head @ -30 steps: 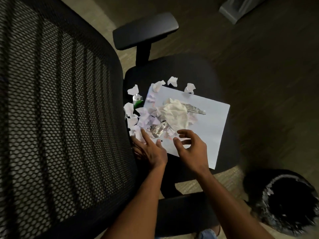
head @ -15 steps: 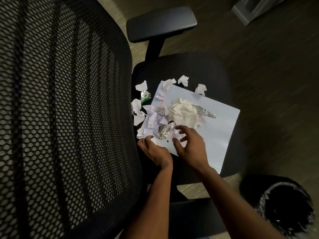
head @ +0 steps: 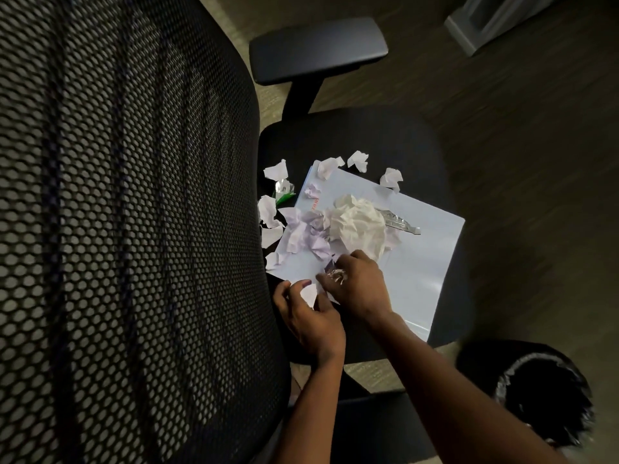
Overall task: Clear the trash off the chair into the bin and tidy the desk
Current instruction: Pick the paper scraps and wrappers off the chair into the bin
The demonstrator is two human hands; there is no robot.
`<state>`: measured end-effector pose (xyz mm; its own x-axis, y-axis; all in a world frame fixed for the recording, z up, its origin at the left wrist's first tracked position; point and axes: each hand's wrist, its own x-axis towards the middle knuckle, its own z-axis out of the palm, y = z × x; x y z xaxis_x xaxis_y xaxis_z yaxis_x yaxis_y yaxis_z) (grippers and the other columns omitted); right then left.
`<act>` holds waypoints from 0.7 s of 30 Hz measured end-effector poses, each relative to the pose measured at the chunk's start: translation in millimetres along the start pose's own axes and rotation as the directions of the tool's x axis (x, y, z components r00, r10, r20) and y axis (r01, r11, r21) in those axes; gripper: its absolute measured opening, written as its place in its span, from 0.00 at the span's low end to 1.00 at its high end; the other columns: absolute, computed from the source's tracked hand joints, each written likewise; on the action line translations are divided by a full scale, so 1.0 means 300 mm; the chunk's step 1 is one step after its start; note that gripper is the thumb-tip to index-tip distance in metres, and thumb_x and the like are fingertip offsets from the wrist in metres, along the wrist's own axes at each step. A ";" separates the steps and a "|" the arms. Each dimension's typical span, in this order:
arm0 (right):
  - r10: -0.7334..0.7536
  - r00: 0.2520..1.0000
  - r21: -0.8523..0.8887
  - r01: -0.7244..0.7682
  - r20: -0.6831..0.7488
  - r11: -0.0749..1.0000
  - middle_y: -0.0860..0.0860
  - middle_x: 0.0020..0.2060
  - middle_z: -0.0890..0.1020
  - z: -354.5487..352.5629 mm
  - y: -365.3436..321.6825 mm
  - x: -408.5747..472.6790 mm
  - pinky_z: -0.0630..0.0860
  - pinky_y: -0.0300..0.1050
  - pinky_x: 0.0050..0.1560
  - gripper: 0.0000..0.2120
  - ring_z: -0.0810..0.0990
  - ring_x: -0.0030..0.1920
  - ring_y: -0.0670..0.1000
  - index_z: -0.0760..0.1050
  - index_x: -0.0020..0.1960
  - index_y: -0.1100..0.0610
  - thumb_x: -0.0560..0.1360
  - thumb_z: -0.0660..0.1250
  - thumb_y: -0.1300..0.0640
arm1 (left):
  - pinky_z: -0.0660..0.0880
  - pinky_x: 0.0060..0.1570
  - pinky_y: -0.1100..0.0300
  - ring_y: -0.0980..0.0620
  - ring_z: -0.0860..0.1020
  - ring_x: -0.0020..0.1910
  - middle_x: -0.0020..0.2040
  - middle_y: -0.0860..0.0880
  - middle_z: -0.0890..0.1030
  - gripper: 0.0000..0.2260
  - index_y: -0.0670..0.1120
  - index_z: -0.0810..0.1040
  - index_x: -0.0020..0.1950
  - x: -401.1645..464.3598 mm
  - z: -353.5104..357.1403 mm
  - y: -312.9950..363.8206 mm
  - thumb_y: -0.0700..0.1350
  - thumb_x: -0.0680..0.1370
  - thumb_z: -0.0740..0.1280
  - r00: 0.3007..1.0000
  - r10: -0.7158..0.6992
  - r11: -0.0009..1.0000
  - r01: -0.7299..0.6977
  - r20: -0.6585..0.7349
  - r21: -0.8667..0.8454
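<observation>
Lying flat on chair seat point(head: 351, 135), white sheet point(head: 418, 262), long axis upper-left to lower-right.

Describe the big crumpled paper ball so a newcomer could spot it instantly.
Find the black office chair's seat, where a pale flat folder lies. The big crumpled paper ball sits on the folder near its middle, just beyond the right hand. It is cream and far larger than the small white scraps scattered around it.
</observation>
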<state>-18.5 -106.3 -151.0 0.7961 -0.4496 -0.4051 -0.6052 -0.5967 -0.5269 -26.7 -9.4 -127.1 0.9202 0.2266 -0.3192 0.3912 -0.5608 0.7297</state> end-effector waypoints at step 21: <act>0.396 0.912 0.611 -0.253 -0.108 0.750 0.50 0.36 0.84 -0.121 0.207 -0.165 0.80 0.40 0.35 0.23 0.86 0.33 0.45 0.70 0.63 0.43 0.75 0.77 0.54 | 0.60 0.43 0.59 0.37 0.78 0.48 0.45 0.41 0.82 0.14 0.38 0.76 0.45 0.131 0.164 0.141 0.41 0.70 0.80 1.000 0.016 1.000 -0.016 -0.005 -0.022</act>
<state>-95.4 -145.2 -136.5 0.4863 -0.7185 -0.4972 -0.6584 0.0728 -0.7492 25.2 -63.3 -138.6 0.9266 0.2211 -0.3043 0.3761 -0.5467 0.7481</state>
